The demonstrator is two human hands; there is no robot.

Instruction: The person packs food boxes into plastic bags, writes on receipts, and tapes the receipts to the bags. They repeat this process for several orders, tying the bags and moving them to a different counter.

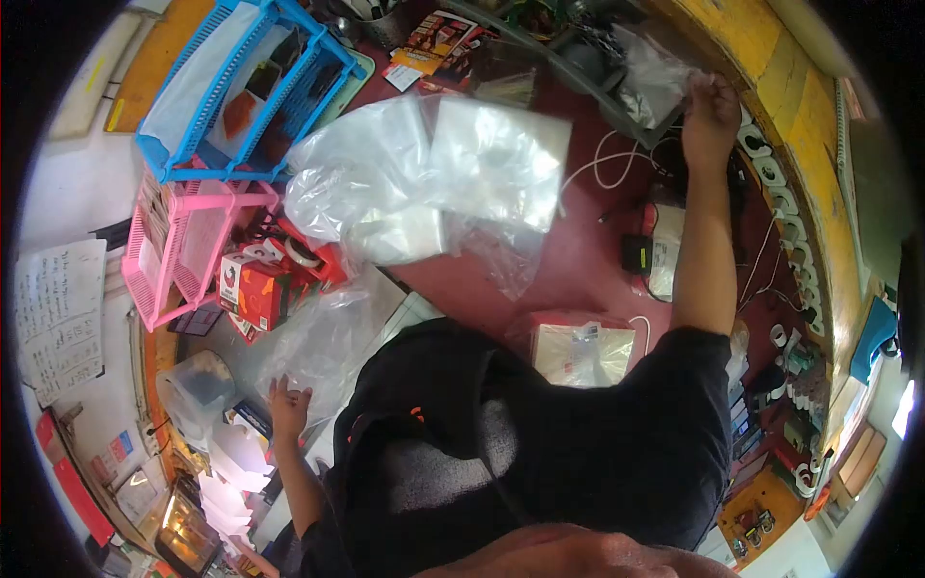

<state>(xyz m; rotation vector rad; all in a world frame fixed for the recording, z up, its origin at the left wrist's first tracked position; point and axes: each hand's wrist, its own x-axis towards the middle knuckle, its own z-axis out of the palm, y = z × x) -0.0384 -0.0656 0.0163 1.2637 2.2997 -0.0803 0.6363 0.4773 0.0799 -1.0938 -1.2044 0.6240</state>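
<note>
My left hand [289, 405] has its fingers spread at the near edge of a clear plastic sheet or bag [323, 342] on the left of the table. Stretched out to the far right, my right hand [711, 108] has curled fingers against a crumpled clear plastic bag [647, 82]. That bag lies in a dark grey tray [602, 96] along with dark items; the exact grip is small and partly hidden. Stacks of clear plastic bags [501, 154] and a larger loose plastic bag [361, 164] lie on the middle of the red table [588, 255].
A blue rack [193, 96] and a pink rack [169, 255] stand at left, beside a red box [252, 289] and a tape dispenser [308, 255]. A wrapped pack [583, 352] sits near my body. White cable [602, 169] and a black adapter [636, 254] lie right of centre.
</note>
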